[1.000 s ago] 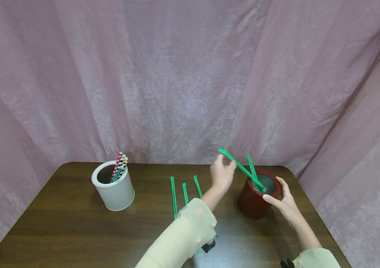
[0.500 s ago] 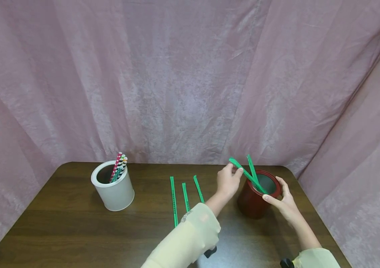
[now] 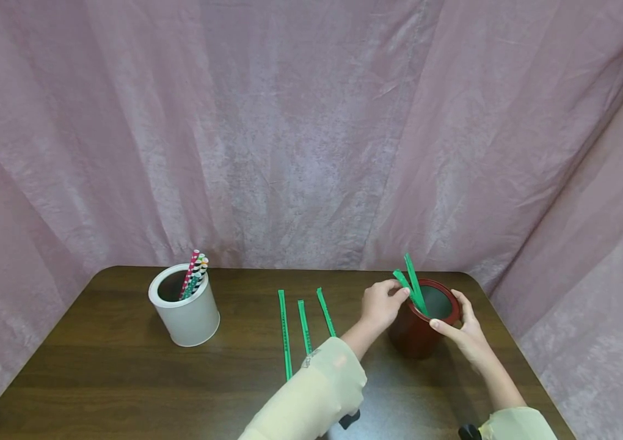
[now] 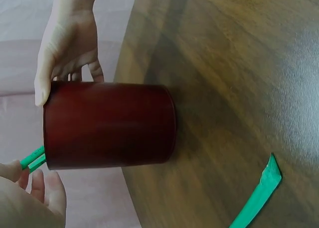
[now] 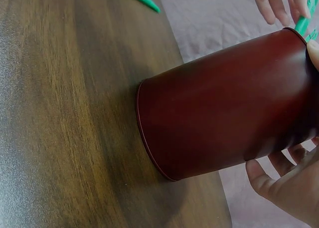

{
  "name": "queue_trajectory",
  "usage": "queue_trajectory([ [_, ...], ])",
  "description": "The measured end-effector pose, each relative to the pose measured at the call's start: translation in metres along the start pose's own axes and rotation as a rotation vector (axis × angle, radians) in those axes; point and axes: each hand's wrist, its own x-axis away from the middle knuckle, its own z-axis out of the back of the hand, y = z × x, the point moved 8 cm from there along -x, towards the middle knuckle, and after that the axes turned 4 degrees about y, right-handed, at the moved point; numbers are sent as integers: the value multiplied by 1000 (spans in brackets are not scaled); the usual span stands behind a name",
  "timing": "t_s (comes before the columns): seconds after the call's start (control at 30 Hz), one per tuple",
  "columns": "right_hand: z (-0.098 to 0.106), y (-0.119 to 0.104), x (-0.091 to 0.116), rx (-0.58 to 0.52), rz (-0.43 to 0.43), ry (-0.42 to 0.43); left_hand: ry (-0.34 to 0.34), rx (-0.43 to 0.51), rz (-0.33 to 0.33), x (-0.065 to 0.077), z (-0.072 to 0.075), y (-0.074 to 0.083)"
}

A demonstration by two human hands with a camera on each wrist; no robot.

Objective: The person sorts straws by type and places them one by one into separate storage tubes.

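A dark red cylindrical holder [image 3: 413, 336] stands on the table at the right. My right hand [image 3: 468, 333] grips its upper part, thumb at the near rim and fingers round the far side. With thumb and fingertips, my left hand [image 3: 380, 305] pinches a green wrapped straw [image 3: 401, 278] at the left of the rim; its lower part is hidden inside the holder. Another green straw [image 3: 413, 275] leans beside it in the holder. In the left wrist view both straws [image 4: 34, 158] poke out of the holder's mouth by my left fingers.
Several green wrapped straws [image 3: 284, 333] lie on the wooden table [image 3: 124, 379], partly covered by my left sleeve [image 3: 317, 391]. At the left stands a white holder [image 3: 193, 324] with patterned straws [image 3: 189, 275]. A pink curtain [image 3: 289, 134] hangs behind the table.
My left hand has moved right and down, lowering the pinched straw further into the red holder. The right hand keeps its grip on the holder, which stays in place.
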Motion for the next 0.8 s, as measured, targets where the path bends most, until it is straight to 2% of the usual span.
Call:
queue_trajectory([
  [0.17,-1,0,0,20,-7,-9,-14,15,12,4,-5,-4],
  [0.4,-1,0,0,3,1,4,-17,105,-55,3,-3,-9],
  [0.6,1,-1,1,12,-3,9,-55,137,-99,-1,8,-20],
  [0.8,0,-1,1,7,-12,5,-97,116,-103,-4,24,-42],
])
